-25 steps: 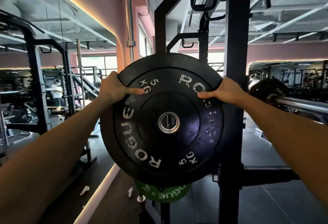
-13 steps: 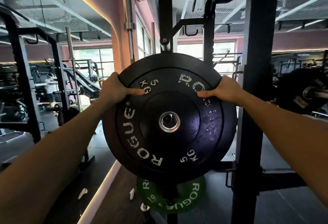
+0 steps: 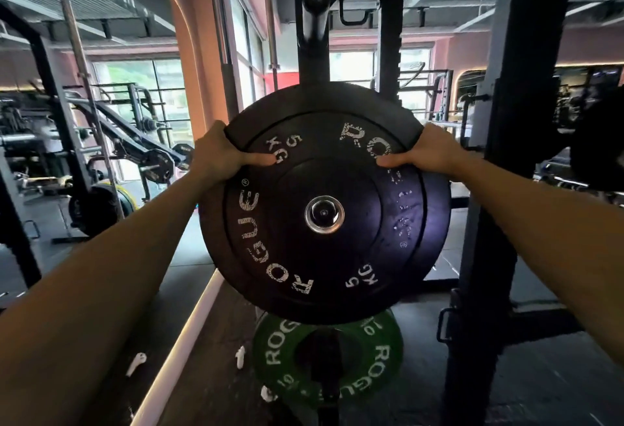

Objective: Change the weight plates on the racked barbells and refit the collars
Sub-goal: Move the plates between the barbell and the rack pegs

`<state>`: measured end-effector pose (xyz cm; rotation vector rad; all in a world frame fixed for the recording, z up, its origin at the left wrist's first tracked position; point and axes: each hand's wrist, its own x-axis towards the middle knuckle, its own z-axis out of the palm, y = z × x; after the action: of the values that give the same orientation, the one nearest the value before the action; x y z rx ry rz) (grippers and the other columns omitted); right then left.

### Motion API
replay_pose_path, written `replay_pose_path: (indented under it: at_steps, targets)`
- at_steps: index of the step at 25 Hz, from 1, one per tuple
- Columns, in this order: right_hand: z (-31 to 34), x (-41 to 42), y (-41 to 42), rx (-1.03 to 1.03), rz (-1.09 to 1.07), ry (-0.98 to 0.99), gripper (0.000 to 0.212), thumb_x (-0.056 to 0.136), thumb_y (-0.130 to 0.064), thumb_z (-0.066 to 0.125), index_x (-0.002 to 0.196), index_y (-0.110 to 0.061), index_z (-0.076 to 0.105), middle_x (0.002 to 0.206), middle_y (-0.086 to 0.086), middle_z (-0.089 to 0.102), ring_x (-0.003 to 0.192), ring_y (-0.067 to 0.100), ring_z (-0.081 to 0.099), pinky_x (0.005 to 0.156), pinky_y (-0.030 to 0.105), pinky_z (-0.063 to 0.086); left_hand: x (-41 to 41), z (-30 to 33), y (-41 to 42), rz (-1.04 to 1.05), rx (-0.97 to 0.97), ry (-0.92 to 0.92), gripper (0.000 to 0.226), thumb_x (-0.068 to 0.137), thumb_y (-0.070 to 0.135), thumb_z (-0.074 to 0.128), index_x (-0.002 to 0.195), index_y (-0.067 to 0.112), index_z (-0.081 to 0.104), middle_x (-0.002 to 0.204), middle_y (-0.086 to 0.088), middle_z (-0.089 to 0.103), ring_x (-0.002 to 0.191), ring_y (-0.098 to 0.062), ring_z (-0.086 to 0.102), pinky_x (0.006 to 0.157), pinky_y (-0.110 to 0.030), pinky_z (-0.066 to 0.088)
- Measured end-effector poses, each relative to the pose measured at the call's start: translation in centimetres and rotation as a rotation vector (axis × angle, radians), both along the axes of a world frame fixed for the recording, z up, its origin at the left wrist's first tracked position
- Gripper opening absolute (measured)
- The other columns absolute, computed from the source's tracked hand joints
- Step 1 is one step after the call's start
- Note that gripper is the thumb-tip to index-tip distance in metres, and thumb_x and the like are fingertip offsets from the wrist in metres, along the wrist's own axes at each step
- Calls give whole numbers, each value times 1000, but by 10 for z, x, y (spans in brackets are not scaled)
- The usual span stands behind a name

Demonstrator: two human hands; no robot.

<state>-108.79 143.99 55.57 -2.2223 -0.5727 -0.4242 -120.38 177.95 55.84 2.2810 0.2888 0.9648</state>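
Note:
A black 5 kg Rogue bumper plate (image 3: pixel 324 266) fills the middle of the view, held upright facing me. My left hand (image 3: pixel 219 155) grips its upper left rim, thumb on the face. My right hand (image 3: pixel 429 153) grips the upper right rim the same way. Through the plate's steel centre ring (image 3: pixel 324 214) I see the end of a metal peg or sleeve. A second black plate edge (image 3: pixel 439 216) shows just behind it on the right. Below hangs a green 10 kg plate (image 3: pixel 381 358) on a lower peg.
A black rack upright (image 3: pixel 486 223) stands right of the plate, another post (image 3: pixel 312 54) directly behind it. A loaded barbell's dark plate (image 3: pixel 597 141) sits at the far right edge. Other racks and machines (image 3: pixel 101 141) fill the left. White clips (image 3: pixel 135 363) lie on the floor.
The view and plate have shifted left along the rack. The plate's centre hole, earlier showing background, now lines up with a metal peg end. Both hands keep the same grip.

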Motion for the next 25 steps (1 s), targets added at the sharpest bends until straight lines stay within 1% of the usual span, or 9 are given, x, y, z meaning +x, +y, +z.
replay_pose_path:
  at_steps: [5,6,8,10,12,15,19,23,25]
  targets:
    - [-15,37,17,41,25,-43,63,53,-45,90,106,-20,69,93,-2,66,90,14,60,78,23,40,45,-16,15,-41,-2,-41,86,46,57,90,110,18,48,104,6,56,97,-16,52,80,-31,41]
    - [-17,47,22,51,14,-39,65,52,-46,90,108,-20,68,94,-4,65,91,14,59,79,23,39,55,-18,18,-43,-3,-47,84,46,56,90,108,19,47,103,6,55,96,-16,52,80,-31,41]
    - [-19,71,31,83,-17,-53,86,41,-60,89,113,-20,65,101,-6,66,97,14,61,82,24,41,74,-18,24,-37,3,-56,83,48,53,90,108,18,46,103,4,55,96,-17,52,79,-30,40]
    - [-19,93,38,114,-56,-35,105,30,-71,85,117,-17,60,107,-4,66,101,16,62,82,27,43,95,-18,29,-32,-7,-62,89,50,51,91,117,14,46,112,-1,59,102,-21,55,82,-31,42]
    - [-22,115,45,132,-81,-5,109,28,-72,84,115,-13,56,106,-1,65,98,18,61,78,29,44,116,-20,33,-35,-5,-57,95,53,48,90,127,12,44,124,-6,58,113,-26,56,89,-35,44]
    - [-23,145,59,134,-105,-6,107,30,-71,85,112,-11,53,104,0,63,95,19,61,76,31,46,150,-20,43,-16,-17,-47,98,54,46,91,131,11,42,129,-8,56,118,-28,54,96,-40,44]
    - [-25,184,76,131,-121,-8,99,43,-57,89,118,-8,47,105,1,57,95,20,55,78,34,45,186,-20,55,4,-7,-52,93,55,42,91,127,9,44,125,-8,53,117,-29,53,97,-45,46]
    - [-27,224,83,73,-118,-40,107,25,-82,77,111,-20,59,101,-3,67,92,17,64,75,32,49,211,-19,65,21,23,-15,90,57,43,90,126,7,45,108,2,40,118,-29,49,100,-44,43]
    - [-27,234,82,53,-121,-49,107,24,-84,77,110,-21,62,100,-5,69,93,15,65,79,33,52,214,-18,68,19,19,5,90,56,46,90,124,8,45,106,4,41,116,-29,51,101,-49,41]
